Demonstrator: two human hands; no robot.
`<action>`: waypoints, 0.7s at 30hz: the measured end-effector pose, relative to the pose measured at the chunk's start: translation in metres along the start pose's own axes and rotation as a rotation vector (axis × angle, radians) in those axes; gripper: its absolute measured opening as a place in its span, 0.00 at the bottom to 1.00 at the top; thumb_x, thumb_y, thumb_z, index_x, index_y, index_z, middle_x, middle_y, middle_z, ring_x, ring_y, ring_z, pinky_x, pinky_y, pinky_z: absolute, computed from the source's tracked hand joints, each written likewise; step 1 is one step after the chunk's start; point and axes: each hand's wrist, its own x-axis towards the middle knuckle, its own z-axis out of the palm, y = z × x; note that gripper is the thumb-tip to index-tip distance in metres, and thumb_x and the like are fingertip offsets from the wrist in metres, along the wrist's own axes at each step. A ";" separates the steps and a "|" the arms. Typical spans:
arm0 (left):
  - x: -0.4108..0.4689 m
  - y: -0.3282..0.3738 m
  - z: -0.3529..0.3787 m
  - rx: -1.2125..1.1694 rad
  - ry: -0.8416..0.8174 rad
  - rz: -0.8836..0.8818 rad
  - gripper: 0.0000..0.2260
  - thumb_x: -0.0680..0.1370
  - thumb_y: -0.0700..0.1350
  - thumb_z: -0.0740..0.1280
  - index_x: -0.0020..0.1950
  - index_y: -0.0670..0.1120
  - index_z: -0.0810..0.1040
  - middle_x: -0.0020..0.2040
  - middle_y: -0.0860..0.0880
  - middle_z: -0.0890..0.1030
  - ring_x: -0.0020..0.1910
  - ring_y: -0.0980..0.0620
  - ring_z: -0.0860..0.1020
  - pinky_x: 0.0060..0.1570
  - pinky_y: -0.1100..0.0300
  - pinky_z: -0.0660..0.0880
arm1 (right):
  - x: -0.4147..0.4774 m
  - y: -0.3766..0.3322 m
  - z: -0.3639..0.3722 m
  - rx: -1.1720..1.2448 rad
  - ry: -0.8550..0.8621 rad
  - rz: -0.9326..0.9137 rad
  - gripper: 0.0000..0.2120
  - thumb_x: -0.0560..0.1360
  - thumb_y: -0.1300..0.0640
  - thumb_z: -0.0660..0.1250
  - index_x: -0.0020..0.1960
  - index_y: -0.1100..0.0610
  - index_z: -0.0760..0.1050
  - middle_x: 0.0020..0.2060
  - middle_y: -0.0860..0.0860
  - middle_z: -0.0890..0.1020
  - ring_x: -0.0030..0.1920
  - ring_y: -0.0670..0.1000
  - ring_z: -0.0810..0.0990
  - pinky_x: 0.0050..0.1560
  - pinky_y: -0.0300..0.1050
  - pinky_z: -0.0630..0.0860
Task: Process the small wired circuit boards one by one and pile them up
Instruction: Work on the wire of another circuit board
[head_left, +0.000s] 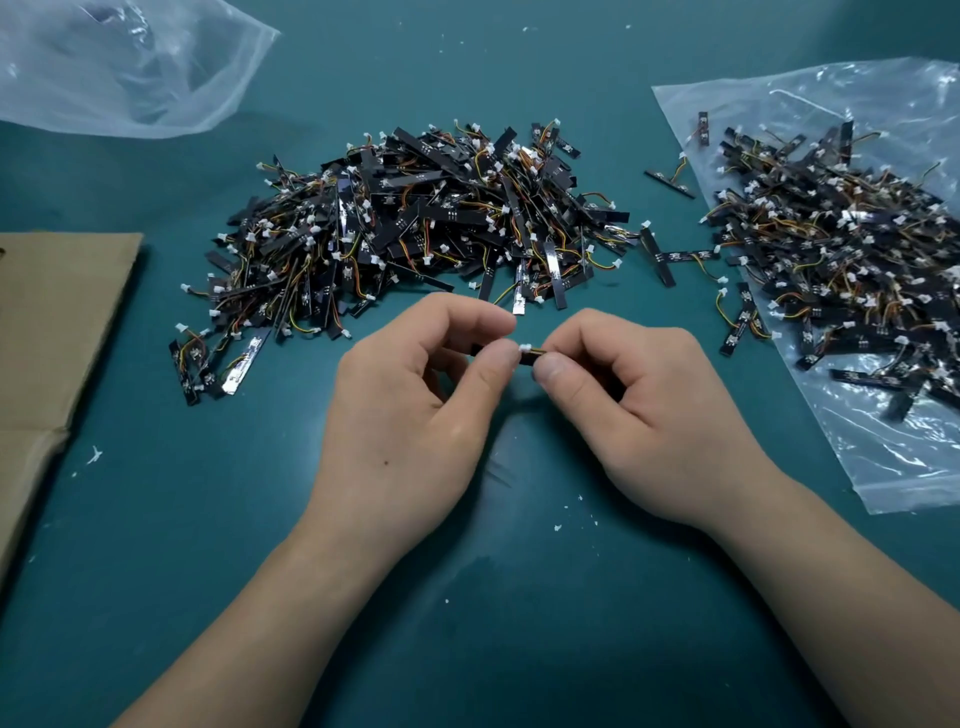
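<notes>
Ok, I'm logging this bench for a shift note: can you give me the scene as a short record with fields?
left hand: pinches one end of the board
right hand: pinches the other end
board: held over the table, white connector between the thumbs
centre pile: loose boards, beyond the hands
right pile: boards on a clear bag
far left: second bag, seemingly empty
left edge: cardboard

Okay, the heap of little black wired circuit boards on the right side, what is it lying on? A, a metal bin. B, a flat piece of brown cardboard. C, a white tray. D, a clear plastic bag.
D: the right-hand heap of small black wired circuit boards lies on a flattened clear plastic bag, whose crinkled film shows all around it.
</notes>
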 end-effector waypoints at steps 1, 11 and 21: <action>0.000 0.000 0.000 0.006 -0.007 -0.007 0.03 0.79 0.47 0.71 0.51 0.55 0.82 0.42 0.58 0.84 0.39 0.53 0.81 0.39 0.68 0.76 | 0.000 0.000 0.000 0.020 0.012 -0.003 0.08 0.80 0.48 0.65 0.44 0.48 0.76 0.31 0.45 0.77 0.33 0.51 0.75 0.35 0.48 0.71; 0.000 0.002 -0.001 0.056 -0.039 0.051 0.05 0.80 0.45 0.71 0.47 0.55 0.82 0.36 0.58 0.80 0.33 0.56 0.76 0.35 0.71 0.69 | 0.001 0.000 -0.001 0.091 0.055 -0.012 0.07 0.81 0.47 0.63 0.47 0.46 0.77 0.33 0.48 0.79 0.33 0.52 0.76 0.35 0.47 0.73; -0.001 0.005 -0.001 0.053 -0.079 0.039 0.06 0.78 0.47 0.71 0.42 0.54 0.79 0.32 0.60 0.78 0.30 0.60 0.73 0.32 0.74 0.66 | 0.001 -0.001 -0.002 0.140 0.051 -0.049 0.08 0.82 0.52 0.65 0.44 0.49 0.78 0.31 0.49 0.77 0.32 0.50 0.73 0.34 0.39 0.69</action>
